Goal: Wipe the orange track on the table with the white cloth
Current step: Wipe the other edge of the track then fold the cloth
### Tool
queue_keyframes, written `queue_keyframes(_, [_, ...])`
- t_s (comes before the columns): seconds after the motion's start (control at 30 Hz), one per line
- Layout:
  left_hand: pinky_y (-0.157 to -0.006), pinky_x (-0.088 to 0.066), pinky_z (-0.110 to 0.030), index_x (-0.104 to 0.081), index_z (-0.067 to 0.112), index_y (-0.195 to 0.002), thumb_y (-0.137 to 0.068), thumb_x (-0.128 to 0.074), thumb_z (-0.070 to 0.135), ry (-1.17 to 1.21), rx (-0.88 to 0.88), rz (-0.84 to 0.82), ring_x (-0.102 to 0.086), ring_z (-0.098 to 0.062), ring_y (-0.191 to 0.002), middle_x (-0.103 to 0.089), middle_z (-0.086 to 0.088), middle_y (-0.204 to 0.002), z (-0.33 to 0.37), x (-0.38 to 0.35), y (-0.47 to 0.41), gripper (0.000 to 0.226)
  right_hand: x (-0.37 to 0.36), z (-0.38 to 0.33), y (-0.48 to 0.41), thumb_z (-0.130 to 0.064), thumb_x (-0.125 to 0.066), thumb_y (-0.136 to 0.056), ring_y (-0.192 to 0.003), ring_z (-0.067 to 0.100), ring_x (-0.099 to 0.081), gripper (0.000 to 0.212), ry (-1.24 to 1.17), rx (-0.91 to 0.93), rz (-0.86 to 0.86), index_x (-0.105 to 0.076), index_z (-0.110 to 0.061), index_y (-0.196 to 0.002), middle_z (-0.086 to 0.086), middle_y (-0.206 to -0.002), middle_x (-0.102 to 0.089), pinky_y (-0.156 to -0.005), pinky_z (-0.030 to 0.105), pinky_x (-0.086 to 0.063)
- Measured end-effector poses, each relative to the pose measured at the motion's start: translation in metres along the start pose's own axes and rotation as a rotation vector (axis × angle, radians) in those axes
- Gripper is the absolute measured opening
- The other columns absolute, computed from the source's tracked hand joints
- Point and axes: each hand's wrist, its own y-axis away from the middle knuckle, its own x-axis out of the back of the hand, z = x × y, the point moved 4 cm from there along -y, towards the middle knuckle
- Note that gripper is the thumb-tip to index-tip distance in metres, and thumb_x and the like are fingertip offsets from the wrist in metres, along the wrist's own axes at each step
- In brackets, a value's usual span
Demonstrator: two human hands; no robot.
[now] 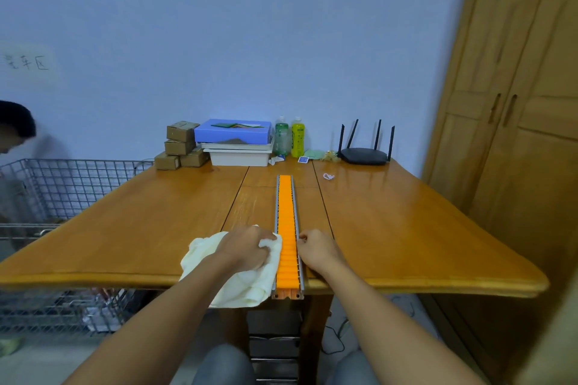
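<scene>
Cloth bunched at the orange track's near end, one hand on each side.
Left hand (247,247) has the white cloth (205,255) in its grip, pressed against the left rail of the orange track (286,216); the cloth's tail hangs over the desk's (125,228) near edge. The track slightly overhangs that edge and runs straight away, with bare wood wide on both sides. Right hand (316,248) sits at the right rail, fingers curled; whether its grip holds the rail I cannot tell.

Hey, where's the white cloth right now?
In the head view, the white cloth lies at the near edge of the table, against the left side of the orange track, gripped by the left hand.
</scene>
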Motion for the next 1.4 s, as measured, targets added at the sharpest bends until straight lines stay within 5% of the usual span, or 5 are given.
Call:
queue_keyframes(0.27, [-0.100, -0.052, -0.036, -0.064, 0.030, -0.136, -0.095, -0.054, 0.025, 0.008, -0.026, -0.036, -0.059, -0.021, -0.122, -0.064, 0.002, -0.140, 0.011, 0.007, 0.035, 0.043, 0.006, -0.002, 0.029, -0.028, -0.050, -0.098, -0.065, 0.016, -0.058, 0.019, 0.035, -0.034, -0.014, -0.066, -0.024, -0.088, -0.001, -0.074, -0.062, -0.056, 0.028, -0.042])
queue_keyframes(1.4, [-0.107, -0.048, -0.039, -0.065, 0.027, -0.135, -0.098, -0.060, 0.028, 0.077, -0.068, -0.051, -0.053, -0.017, -0.131, -0.061, 0.004, -0.144, 0.043, 0.024, 0.113, 0.037, 0.020, -0.010, 0.095, -0.032, -0.059, -0.097, -0.070, 0.016, -0.059, 0.019, 0.148, -0.034, -0.022, -0.068, -0.017, -0.089, 0.001, -0.080, -0.062, -0.059, 0.027, -0.044])
